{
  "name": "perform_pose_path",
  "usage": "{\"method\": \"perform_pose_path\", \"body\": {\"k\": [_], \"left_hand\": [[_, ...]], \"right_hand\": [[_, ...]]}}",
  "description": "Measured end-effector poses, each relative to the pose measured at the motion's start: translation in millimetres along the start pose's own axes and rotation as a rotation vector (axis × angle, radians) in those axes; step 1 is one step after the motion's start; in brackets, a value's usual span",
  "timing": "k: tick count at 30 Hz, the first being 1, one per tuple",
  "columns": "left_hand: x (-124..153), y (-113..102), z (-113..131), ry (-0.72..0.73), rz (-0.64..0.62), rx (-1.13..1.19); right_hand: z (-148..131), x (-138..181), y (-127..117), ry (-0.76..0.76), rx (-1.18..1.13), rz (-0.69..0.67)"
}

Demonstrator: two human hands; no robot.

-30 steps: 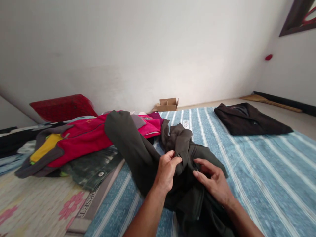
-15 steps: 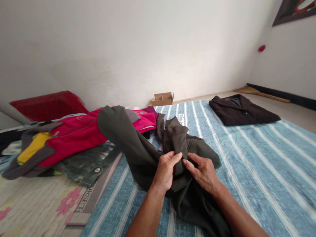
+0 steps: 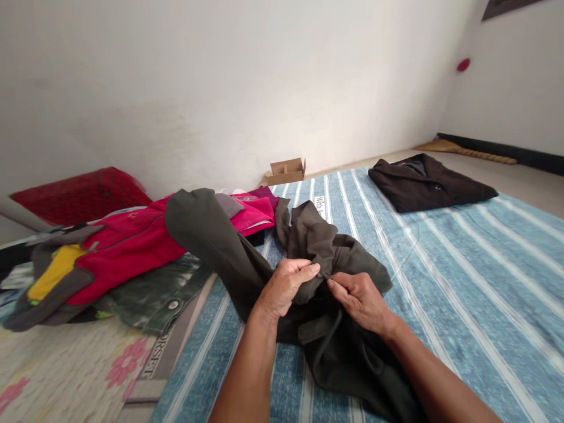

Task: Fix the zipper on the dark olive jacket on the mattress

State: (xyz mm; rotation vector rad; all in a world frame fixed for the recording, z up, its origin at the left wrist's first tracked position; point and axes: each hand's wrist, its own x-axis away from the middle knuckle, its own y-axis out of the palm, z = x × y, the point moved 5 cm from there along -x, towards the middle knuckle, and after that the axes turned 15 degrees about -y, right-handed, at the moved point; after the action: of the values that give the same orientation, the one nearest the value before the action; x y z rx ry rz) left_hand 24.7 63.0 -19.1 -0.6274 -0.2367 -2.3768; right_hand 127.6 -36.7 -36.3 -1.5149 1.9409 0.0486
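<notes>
A crumpled dark olive-grey garment [image 3: 247,258] lies on the blue striped sheet [image 3: 462,276] right in front of me. My left hand [image 3: 282,286] pinches a fold of it near its middle. Fingertip to fingertip with it, my right hand [image 3: 359,299] grips the same fold from the other side. One sleeve of the garment stretches left over a pink and grey jacket [image 3: 118,244].
A folded dark brown garment [image 3: 427,183] lies at the far right of the sheet. The pink jacket tops a pile with a dark green denim piece [image 3: 158,296]. A red cushion [image 3: 79,191] and a small cardboard box [image 3: 285,170] sit by the white wall.
My right hand moved in from resting on the cloth to pinch the fold beside my left hand. The view tilted down slightly.
</notes>
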Motion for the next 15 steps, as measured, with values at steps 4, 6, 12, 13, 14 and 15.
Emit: {"method": "perform_pose_path", "body": {"k": [4, 6, 12, 13, 14, 15], "left_hand": [[-6.5, 1.7, 6.4, -0.079, -0.052, 0.019], [-8.6, 3.4, 9.7, -0.061, -0.024, -0.014], [-8.2, 5.7, 14.2, 0.018, 0.014, -0.101], [-8.6, 5.5, 13.7, 0.002, 0.0, -0.096], [-9.0, 5.3, 13.3, -0.016, -0.013, -0.091], [-9.4, 5.3, 13.4, -0.031, -0.025, -0.086]], "right_hand": [[3.5, 0.1, 1.4, 0.109, -0.257, -0.015], [7.5, 0.9, 2.2, 0.161, -0.355, -0.002], [13.8, 2.4, 3.9, 0.235, -0.535, 0.042], [13.5, 2.0, 3.7, 0.234, -0.536, 0.045], [13.1, 1.6, 3.4, 0.232, -0.524, 0.049], [12.5, 1.1, 3.0, 0.228, -0.504, 0.058]]}}
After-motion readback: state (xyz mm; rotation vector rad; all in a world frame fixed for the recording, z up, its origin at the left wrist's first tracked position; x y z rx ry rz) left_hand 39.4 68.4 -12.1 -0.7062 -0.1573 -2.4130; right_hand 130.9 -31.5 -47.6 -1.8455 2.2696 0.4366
